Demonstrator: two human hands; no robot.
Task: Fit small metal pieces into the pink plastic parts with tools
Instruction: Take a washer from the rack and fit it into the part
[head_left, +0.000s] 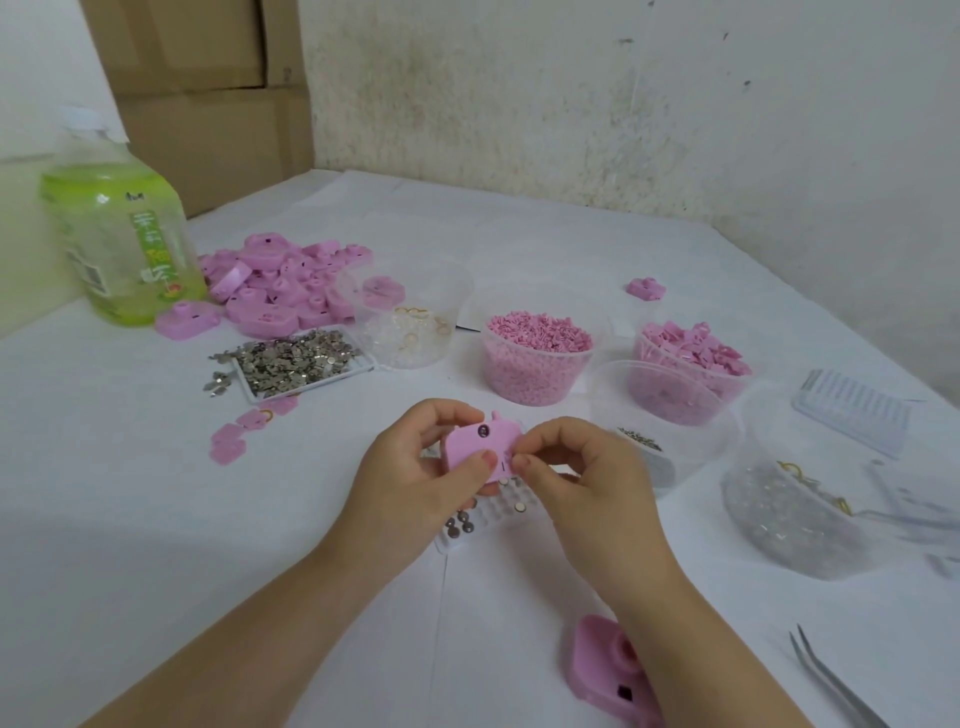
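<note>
The pink part (480, 444) sits just above the worktop (156, 493), near centre. The left hand (410, 467) has its grip curled round it, thumb on its face, while the right hand (576, 467) pinches its right edge, whether on a metal piece I cannot tell. Any such piece could slip into the tray (485, 514) below, since fingertips cover the spot and the tweezers (831, 686) lie unused.

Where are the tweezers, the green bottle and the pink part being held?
tweezers (831, 685): head view, on one metal arm.
green bottle (124, 249): head view, on its label.
pink part (474, 446): head view, on its flat front face.
</note>
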